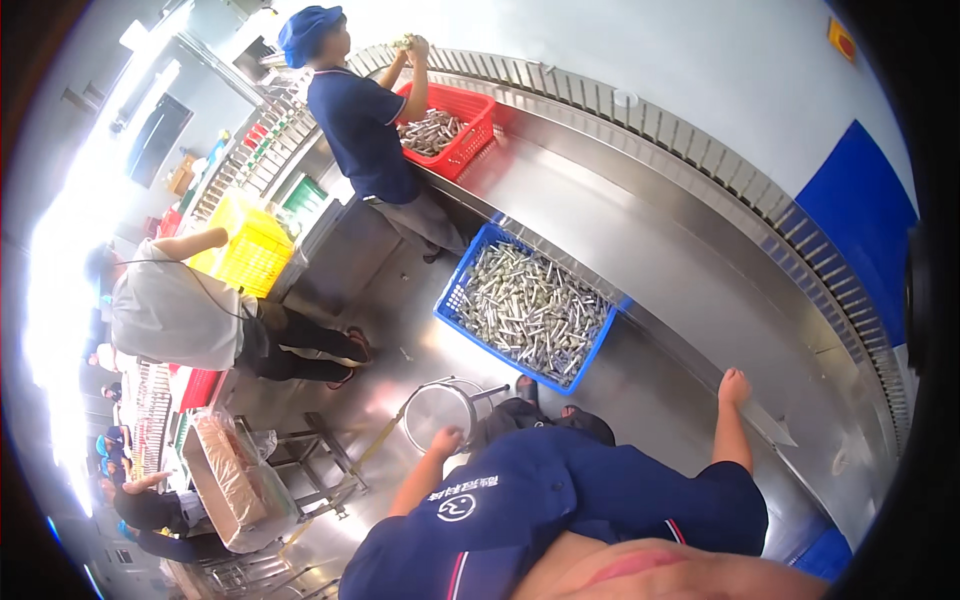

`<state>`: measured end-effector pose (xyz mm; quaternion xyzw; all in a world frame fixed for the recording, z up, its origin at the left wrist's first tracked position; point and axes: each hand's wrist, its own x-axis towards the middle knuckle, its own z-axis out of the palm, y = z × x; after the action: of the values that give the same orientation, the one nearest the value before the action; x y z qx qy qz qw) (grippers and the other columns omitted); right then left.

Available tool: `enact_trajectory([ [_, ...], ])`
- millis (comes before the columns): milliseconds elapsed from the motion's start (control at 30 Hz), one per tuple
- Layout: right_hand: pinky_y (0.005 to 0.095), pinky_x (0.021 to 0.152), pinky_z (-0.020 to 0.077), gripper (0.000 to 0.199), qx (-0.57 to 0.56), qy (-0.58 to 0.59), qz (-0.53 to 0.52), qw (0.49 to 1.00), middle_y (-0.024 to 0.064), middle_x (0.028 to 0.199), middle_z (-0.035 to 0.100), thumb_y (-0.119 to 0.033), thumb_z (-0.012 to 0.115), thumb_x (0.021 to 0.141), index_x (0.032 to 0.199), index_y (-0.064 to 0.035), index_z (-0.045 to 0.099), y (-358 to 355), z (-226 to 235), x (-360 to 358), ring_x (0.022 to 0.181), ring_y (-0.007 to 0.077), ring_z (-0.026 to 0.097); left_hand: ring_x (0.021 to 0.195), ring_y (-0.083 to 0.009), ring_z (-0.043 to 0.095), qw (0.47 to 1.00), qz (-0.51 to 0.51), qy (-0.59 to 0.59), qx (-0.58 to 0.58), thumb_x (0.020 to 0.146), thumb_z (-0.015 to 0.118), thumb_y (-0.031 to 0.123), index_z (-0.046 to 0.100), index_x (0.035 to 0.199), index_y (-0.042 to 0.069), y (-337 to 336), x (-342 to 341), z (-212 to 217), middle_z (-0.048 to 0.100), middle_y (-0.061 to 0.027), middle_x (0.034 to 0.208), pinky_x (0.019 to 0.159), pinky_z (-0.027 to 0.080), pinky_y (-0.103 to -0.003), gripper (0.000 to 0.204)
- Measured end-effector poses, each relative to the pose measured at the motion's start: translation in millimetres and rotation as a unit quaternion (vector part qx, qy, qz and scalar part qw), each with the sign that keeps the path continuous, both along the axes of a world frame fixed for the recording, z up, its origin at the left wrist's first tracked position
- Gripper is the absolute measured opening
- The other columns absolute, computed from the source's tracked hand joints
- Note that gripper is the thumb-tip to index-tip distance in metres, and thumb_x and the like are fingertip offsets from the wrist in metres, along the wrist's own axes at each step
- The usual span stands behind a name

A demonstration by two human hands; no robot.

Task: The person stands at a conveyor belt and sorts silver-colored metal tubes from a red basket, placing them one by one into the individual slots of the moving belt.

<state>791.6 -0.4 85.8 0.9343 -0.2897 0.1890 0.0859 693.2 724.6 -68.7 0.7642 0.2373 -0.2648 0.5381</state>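
My left hand [447,440] hangs low beside a round-topped stool [440,418], overlapping its edge in the picture; whether it touches is unclear. Its fingers are curled in, with nothing seen in them. At the edge of the long steel counter [640,225], my right hand [735,388] is closed like a fist, and no object shows in it. Ahead of my feet, against the counter's side, sits a blue plastic crate [448,300]. It is filled with many short silvery and greenish tube-shaped pieces [535,305]. Neither hand reaches the crate.
Further along the counter, a person in a blue cap [350,130] handles something above a red basket [478,140] of similar pieces. A slatted conveyor [650,115] curves behind. Another person in grey [180,310] stands by a yellow crate [255,250]. A lined box [230,480] sits left.
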Motion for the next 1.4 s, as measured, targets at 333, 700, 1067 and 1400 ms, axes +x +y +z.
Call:
enact_trajectory([
  [333,0.0450,0.090,0.0427,0.028,0.082,-0.066,0.129,0.986,0.0143,0.117,0.055,-0.021,0.058,0.084,0.107,-0.0062,0.060,165,31,104,0.107,0.0339,0.053,0.086,-0.0273,0.065,0.972,-0.208,0.018,0.105,0.086,0.053,0.026,0.062,0.107,0.002,88,-12,-119,0.067,-0.0156,0.096,0.072,0.050,-0.040,0.034],
  [700,0.0450,0.097,0.0378,0.051,0.213,0.162,0.124,0.956,0.0200,0.119,0.057,-0.043,0.047,0.091,0.129,-0.0078,0.046,277,62,238,0.109,0.0380,0.054,0.074,-0.0153,0.062,0.967,0.150,-0.004,-0.205,0.088,0.053,0.023,0.061,0.106,0.007,72,168,-18,0.066,-0.0075,0.089,0.063,0.048,-0.028,0.025],
  [1067,0.0479,0.082,0.0459,0.061,0.179,0.126,0.038,0.975,0.0169,0.078,0.067,-0.050,0.028,0.095,0.080,-0.0088,0.071,303,15,260,0.080,0.0373,0.064,0.072,-0.0201,0.063,0.979,-0.153,-0.019,0.130,0.086,0.055,0.023,0.064,0.103,0.000,116,55,-86,0.066,-0.0102,0.083,0.064,0.051,-0.034,0.029],
  [1400,0.0444,0.068,0.0463,0.048,0.097,0.019,0.048,0.994,0.0147,0.067,0.065,-0.043,0.042,0.089,0.068,-0.0089,0.067,287,-18,264,0.064,0.0343,0.062,0.079,-0.0199,0.064,0.993,-0.041,0.067,0.089,0.088,0.054,0.024,0.063,0.106,0.001,164,200,40,0.067,-0.0105,0.089,0.069,0.050,-0.033,0.031],
])
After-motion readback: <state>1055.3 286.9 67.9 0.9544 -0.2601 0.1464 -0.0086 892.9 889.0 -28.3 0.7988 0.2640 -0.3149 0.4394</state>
